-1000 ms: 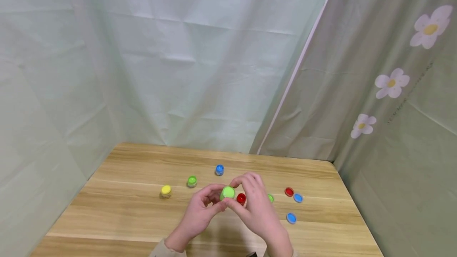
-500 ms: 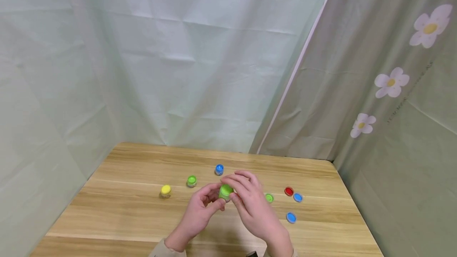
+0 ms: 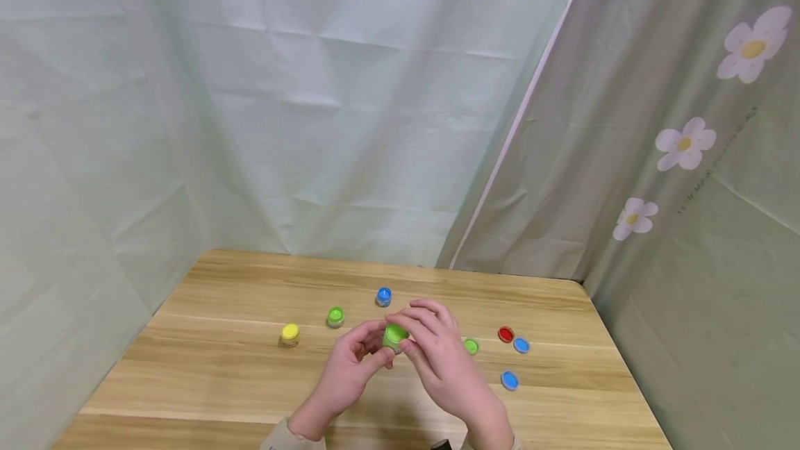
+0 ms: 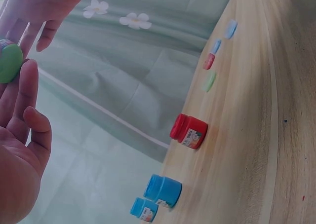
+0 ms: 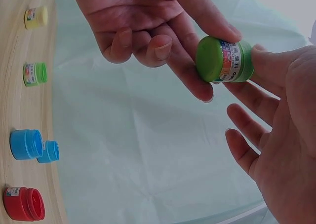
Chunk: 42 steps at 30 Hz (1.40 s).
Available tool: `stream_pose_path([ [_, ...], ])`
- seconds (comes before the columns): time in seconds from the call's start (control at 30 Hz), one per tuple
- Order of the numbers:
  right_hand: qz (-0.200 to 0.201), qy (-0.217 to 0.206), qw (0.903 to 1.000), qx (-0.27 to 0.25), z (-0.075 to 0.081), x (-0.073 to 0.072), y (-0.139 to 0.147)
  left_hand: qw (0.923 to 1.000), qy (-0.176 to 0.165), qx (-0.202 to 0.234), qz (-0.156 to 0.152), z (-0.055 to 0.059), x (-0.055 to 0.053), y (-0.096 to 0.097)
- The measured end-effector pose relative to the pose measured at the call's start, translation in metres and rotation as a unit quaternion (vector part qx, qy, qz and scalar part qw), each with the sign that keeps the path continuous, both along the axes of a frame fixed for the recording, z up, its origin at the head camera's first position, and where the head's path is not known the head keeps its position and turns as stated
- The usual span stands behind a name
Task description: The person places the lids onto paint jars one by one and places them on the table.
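Observation:
A small green paint jar [image 3: 394, 336] is held up above the wooden table between both hands. My left hand [image 3: 347, 369] pinches its body between thumb and fingers. My right hand [image 3: 445, 361] grips the other end with thumb and fingers. The right wrist view shows the jar [image 5: 222, 60] lying sideways to that camera, its printed label visible. Below the hands, an uncapped red paint jar [image 4: 189, 131] stands on the table, hidden in the head view. Two uncapped blue jars [image 4: 164, 190] stand close together beyond it.
At the left are a yellow jar [image 3: 290, 335] and an uncapped green jar [image 3: 335, 317]. Right of the hands lie a green lid [image 3: 471, 346], a red lid [image 3: 506, 334] and two blue lids [image 3: 509, 380]. Curtains hang behind the table [image 3: 206, 380].
My right hand has shifted left, its fingers now curling over the top of the green jar and hiding the red jar behind. The left hand stays nearly still.

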State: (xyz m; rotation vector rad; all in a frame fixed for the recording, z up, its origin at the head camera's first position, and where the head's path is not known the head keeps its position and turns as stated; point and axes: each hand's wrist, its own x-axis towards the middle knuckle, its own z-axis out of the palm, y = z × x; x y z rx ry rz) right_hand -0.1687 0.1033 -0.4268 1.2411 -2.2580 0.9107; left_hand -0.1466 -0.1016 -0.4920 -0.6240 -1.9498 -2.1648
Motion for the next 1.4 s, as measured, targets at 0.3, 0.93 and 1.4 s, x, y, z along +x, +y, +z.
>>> stream_pose_path([
  [0.3, -0.021, -0.025, 0.9994, 0.007, 0.0002, 0.0027, 0.0004, 0.9999, -0.005, -0.012, 0.007, -0.0002, 0.0006, 0.0004],
  [0.93, -0.051, -0.040, 0.9979, -0.004, 0.0006, 0.0029, -0.0011, 0.9991, -0.016, -0.030, 0.026, 0.0011, 0.0031, 0.0027],
  [1.4, -0.082, -0.014, 0.9965, -0.001, 0.0025, 0.0036, -0.0030, 0.9984, 0.040, -0.025, 0.031, 0.0008, 0.0008, 0.0021],
])
